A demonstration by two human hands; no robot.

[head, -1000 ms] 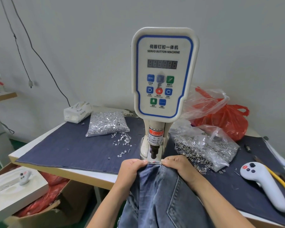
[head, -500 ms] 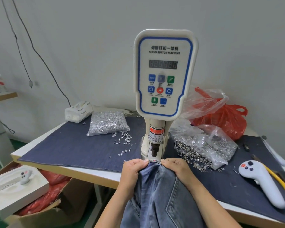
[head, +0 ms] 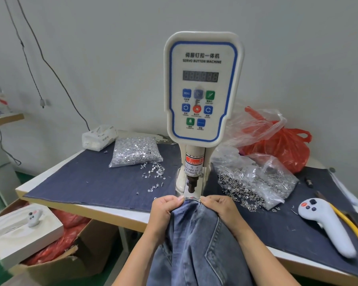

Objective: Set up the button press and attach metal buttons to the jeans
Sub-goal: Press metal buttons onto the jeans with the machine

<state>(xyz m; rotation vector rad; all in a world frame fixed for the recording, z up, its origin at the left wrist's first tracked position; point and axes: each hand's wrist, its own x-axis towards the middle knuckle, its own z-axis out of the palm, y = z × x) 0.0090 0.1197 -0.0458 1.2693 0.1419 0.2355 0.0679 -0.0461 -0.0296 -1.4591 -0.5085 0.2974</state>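
The button machine (head: 202,89) stood on the denim-covered table (head: 95,182). The jeans (head: 196,244) hung off the front edge, waistband right under the punch (head: 191,183), with the left hand (head: 163,211) and right hand (head: 221,209) both pinching it tight.

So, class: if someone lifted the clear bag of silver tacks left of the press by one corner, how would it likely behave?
The bag of tacks lies slumped on the denim mat, so it would probably sag and shift. It looks packed with metal, so likely heavy for its size. Loose tacks beside it suggest it may spill.
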